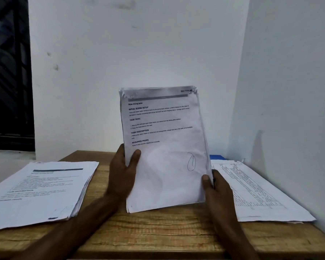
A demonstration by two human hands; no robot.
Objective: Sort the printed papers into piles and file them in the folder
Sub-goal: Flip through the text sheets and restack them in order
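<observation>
I hold a sheaf of printed papers [163,147] upright above the middle of the wooden table [158,231]. Its front page shows headings and a pen-drawn loop near the lower right. My left hand [123,173] grips its left edge, thumb on the front. My right hand [214,186] grips the lower right corner, thumb on the front too. A thick pile of printed pages [39,192] lies flat at the left of the table. Another pile [257,192], topped by a sheet with a table of small print, lies at the right. A blue folder [217,157] peeks out behind the right pile.
White walls close off the back and the right side, with the table pushed into the corner. A dark window [9,72] is at the far left above a pale ledge [8,156]. Bare wood shows along the table's front edge.
</observation>
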